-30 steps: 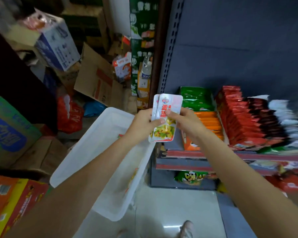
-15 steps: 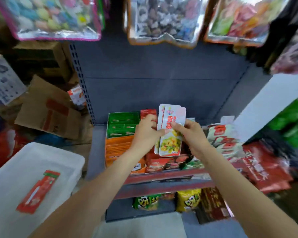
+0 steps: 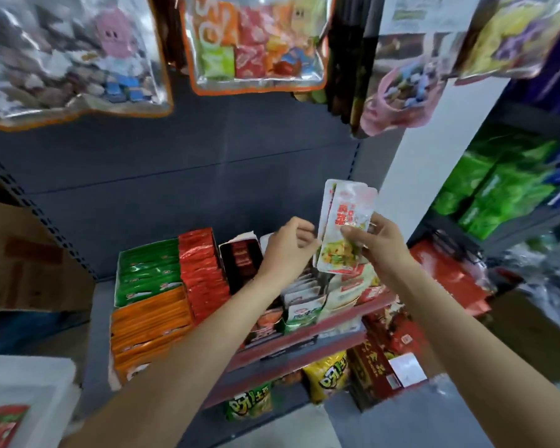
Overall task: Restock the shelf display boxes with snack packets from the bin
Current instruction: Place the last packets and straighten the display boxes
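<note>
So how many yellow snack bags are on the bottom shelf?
1 in view: the yellow bag stands on the lower shelf, right of a green bag and left of red boxes. More may sit hidden under the shelf edge.

Grey shelf, rows of green packets, orange packets, red packets standing on it

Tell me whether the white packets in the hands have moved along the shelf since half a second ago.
Yes. The white packets were over the red packet row beside the green ones; now they sit further right, above the white-packet display box.
</note>
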